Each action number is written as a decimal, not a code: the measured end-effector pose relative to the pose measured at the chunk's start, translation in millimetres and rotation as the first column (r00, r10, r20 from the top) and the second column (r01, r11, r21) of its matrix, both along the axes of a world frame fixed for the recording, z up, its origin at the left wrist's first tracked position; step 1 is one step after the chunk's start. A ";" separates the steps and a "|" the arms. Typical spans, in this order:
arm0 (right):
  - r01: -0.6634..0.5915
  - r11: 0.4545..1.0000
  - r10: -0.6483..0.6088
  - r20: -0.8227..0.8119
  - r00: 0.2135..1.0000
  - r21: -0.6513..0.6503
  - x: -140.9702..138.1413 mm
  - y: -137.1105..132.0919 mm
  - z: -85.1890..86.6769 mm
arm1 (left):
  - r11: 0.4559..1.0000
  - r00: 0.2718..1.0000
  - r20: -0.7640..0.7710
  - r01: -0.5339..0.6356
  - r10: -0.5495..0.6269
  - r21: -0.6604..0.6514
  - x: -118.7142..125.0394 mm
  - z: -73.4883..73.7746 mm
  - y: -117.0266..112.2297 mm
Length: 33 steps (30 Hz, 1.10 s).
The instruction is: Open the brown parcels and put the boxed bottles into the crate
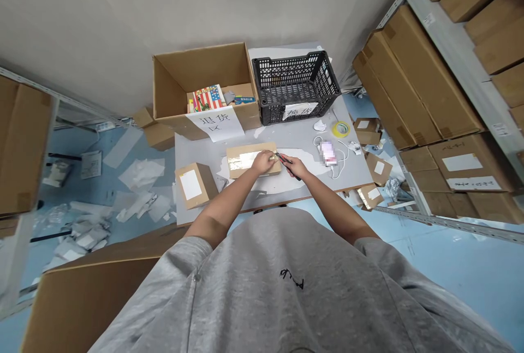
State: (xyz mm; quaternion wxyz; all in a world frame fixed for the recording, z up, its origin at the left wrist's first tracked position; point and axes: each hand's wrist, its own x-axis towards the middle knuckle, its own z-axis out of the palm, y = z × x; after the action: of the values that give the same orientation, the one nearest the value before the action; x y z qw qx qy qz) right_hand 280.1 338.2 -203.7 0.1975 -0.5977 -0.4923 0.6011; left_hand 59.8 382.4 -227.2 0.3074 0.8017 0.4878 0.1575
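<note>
A small taped cardboard box (236, 152) lies flat on the grey table, with a white label and shiny clear tape on its top. My left hand (264, 162) is closed over the box's right part, its fingers curled at the taped end. In my right hand (293, 166) is a slim black-and-red tool (284, 159), its tip at the right end of the box near my left fingers. The exact kind of tool is too small to make out. White paper (315, 163) is spread under the box.
Behind stand a large open carton (172, 83) holding books and a black plastic crate (295, 94), both with paper signs. A labelled box (207, 184) sits left. Yellow tape (340, 129) and a phone (328, 153) with a white cable lie right. Stacked cartons (417, 80) fill the right shelf.
</note>
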 end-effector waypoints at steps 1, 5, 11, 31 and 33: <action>-0.011 1.000 0.011 -0.001 1.000 -0.005 0.9 0.7 0.6 | 1.000 1.000 0.015 0.016 -0.016 0.010 -0.3 0.1 -1.7; -0.031 0.999 0.031 -0.010 0.999 -0.044 2.2 -5.7 3.1 | 0.998 1.000 0.026 -0.009 0.008 0.058 -0.8 0.6 -11.5; -0.001 0.998 -0.003 -0.068 0.998 -0.070 -1.5 -22.6 7.2 | 0.994 0.999 -0.011 -0.033 0.034 0.105 0.0 1.4 -15.5; 0.042 0.996 -0.070 0.411 0.909 0.078 -47.5 -6.4 14.2 | 0.996 0.854 -0.513 0.067 -0.091 -0.065 -76.2 40.1 -4.7; -0.004 0.996 -0.042 0.496 0.868 0.091 -54.6 -0.1 17.1 | 0.996 0.837 -0.542 0.047 -0.082 -0.078 -71.7 40.0 -6.0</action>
State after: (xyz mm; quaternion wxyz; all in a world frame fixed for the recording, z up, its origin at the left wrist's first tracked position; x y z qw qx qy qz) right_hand 225.4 338.1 -186.6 0.0965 -0.7277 -0.5467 0.4028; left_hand -11.9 376.4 -187.2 0.1860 0.8195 0.5323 -0.1021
